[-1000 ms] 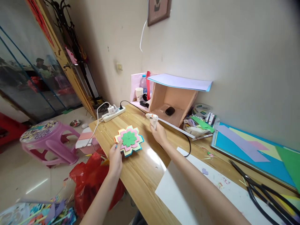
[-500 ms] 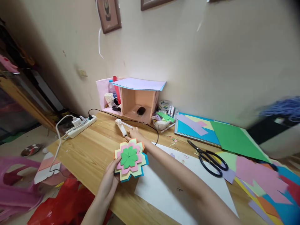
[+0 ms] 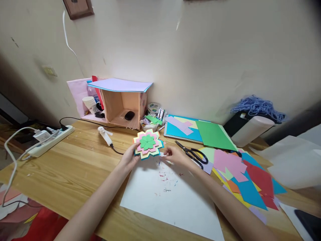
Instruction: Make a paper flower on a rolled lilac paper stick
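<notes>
My left hand [image 3: 130, 157] grips the left edge of a layered paper flower [image 3: 147, 142], thumb on top. Its layers are green in the middle, then pink, pale yellow and blue at the outer edge. Close to the flower's lower right edge is my right hand [image 3: 175, 155], its fingers curled together; whether anything is pinched in them is too small to make out. Below both hands a white sheet of paper [image 3: 170, 207] with coloured marks lies on the table. A white glue gun [image 3: 105, 136] with a black cord rests to the left of the flower.
Black-handled scissors [image 3: 194, 154] lie right of my right hand, beside scattered coloured paper pieces [image 3: 229, 162]. Behind stand an open box [image 3: 122, 103] and a small basket [image 3: 150, 125]. A power strip [image 3: 51, 142] sits on the left of the wooden table [image 3: 67, 170].
My right hand has come back from beside the glue gun to the right of the flower. The flower, in my left hand, has moved farther from me. The view has turned right.
</notes>
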A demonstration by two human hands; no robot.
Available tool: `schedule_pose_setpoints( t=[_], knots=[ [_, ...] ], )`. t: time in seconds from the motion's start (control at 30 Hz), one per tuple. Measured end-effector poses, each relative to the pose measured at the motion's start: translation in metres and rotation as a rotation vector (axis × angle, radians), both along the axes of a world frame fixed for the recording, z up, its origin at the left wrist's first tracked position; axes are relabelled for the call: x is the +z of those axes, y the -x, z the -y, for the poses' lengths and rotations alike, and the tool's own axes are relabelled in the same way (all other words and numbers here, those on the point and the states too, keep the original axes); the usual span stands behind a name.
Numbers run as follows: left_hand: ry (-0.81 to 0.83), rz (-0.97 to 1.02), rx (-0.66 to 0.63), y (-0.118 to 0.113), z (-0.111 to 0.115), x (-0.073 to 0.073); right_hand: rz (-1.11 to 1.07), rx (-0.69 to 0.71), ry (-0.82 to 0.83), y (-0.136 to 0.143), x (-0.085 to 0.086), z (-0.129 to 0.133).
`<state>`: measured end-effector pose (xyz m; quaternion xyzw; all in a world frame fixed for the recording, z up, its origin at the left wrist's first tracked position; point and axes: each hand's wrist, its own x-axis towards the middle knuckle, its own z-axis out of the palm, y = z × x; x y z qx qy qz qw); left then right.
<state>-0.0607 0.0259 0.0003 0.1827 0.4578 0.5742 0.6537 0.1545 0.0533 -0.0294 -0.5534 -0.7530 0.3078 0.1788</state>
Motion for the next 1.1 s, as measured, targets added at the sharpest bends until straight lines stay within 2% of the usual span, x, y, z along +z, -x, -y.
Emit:
schedule_pose_setpoints(
  t=[0.13,0.27,0.4,0.53,0.7,0.8,0.93,1.1],
  knots=[
    [0.044,0.109,0.017,-0.004,-0.009,-0.013,-0.012,-0.015,-0.054,0.010,0.001,0.011],
    [0.007,0.114,0.045,0.001,-0.008,-0.023,-0.052,-0.002,-0.002,0.012,0.005,0.014],
    [-0.064,0.080,0.051,0.003,-0.005,-0.027,-0.128,0.008,0.079,0.008,0.006,0.008],
    [-0.095,-0.008,0.059,0.000,-0.001,-0.030,-0.258,0.045,0.208,-0.003,0.026,0.003],
    [-0.122,-0.082,0.000,-0.011,0.008,-0.029,-0.362,0.045,0.052,-0.012,0.063,0.014],
    [-0.154,-0.113,-0.050,-0.019,0.014,-0.029,-0.371,0.070,-0.017,-0.006,0.073,0.024],
    [-0.180,-0.139,-0.128,-0.024,0.020,-0.030,-0.341,0.126,-0.071,0.004,0.074,0.029],
    [-0.189,-0.165,-0.166,-0.025,0.022,-0.032,-0.286,0.141,-0.148,0.008,0.063,0.028]
  ],
)
